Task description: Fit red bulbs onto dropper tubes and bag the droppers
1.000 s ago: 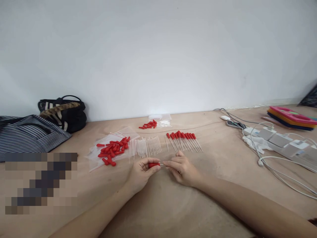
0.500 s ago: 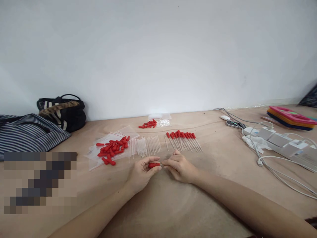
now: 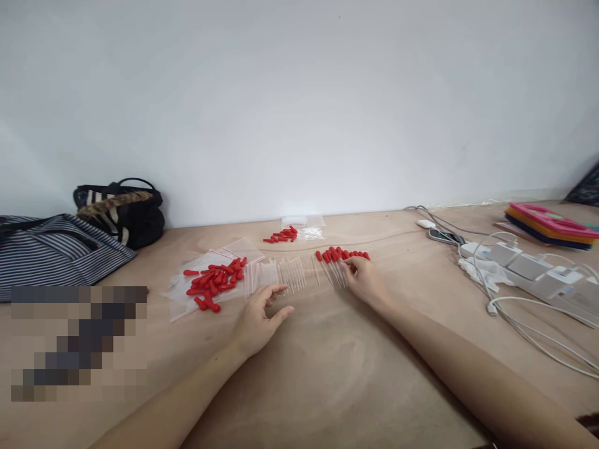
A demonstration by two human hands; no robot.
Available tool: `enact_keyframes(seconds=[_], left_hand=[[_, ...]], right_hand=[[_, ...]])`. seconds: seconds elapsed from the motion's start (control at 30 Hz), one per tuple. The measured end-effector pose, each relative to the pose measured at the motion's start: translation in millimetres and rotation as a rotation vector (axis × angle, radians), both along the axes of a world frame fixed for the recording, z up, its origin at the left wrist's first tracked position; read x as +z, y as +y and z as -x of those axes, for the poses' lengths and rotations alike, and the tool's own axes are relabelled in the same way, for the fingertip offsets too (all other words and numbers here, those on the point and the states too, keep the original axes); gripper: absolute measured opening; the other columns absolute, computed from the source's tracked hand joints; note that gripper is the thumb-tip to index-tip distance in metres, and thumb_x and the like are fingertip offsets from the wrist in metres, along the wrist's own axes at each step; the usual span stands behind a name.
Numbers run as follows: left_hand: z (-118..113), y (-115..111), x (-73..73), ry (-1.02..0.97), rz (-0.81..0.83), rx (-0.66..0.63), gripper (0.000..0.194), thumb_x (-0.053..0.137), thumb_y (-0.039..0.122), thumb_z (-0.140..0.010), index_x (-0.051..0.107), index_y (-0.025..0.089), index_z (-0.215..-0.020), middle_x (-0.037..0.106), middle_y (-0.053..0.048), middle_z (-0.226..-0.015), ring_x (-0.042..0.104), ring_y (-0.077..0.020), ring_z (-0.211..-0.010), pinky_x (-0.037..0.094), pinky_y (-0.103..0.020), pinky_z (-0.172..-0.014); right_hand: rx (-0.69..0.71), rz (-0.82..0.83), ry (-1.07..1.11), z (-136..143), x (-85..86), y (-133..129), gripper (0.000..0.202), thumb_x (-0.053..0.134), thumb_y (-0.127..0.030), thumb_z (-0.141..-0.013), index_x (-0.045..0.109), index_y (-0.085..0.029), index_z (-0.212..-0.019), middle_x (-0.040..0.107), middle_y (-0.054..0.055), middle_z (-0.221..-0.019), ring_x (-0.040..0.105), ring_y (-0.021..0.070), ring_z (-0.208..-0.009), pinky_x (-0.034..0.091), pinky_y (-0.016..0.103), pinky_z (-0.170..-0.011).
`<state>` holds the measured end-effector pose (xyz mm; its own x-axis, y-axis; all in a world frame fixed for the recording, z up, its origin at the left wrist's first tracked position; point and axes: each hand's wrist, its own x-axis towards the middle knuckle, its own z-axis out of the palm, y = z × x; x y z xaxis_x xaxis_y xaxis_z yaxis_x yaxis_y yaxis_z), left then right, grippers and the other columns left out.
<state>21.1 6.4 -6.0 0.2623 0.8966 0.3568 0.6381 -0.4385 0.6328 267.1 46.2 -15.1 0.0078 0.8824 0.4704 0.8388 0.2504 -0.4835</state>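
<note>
My left hand (image 3: 261,319) hovers over the table with thumb and fingers apart and nothing between them. Just beyond its fingertips lies a row of clear thin tubes (image 3: 291,274). To its left, red rubber bulbs (image 3: 214,280) are heaped on clear plastic bags (image 3: 180,299). My right hand (image 3: 365,282) is at the row of red-bulbed droppers (image 3: 326,256), fingertips pinched on a dropper among them. The hand covers the tubes of the droppers on the right; only their red bulbs show above it.
Farther back lie a small group of red bulbs (image 3: 283,235) and a clear bag (image 3: 304,221). White chargers (image 3: 528,263) and cables (image 3: 538,299) spread across the right. A striped bag (image 3: 60,252) and a black bag (image 3: 135,215) stand at left; coloured sheets (image 3: 552,224) are stacked far right.
My hands have parted. The left let go of the red bulb it held and opened, while the right moved forward and right to the dropper row.
</note>
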Motion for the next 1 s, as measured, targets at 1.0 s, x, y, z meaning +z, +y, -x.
enact_keyframes(seconds=[1.0], left_hand=[[45,24,19.3,0.56,-0.28,0.408,0.019,0.049,0.031,-0.076,0.063,0.019,-0.074,0.059,-0.008,-0.08,0.051,-0.0265,-0.082,0.037,-0.037,-0.072]], right_hand=[[-0.114,0.162,-0.182,66,-2.2,52,0.008,0.058,-0.027,-0.072,0.062,-0.022,-0.067,0.055,0.01,-0.055,0.055,0.0209,-0.06,0.036,0.031,-0.054]])
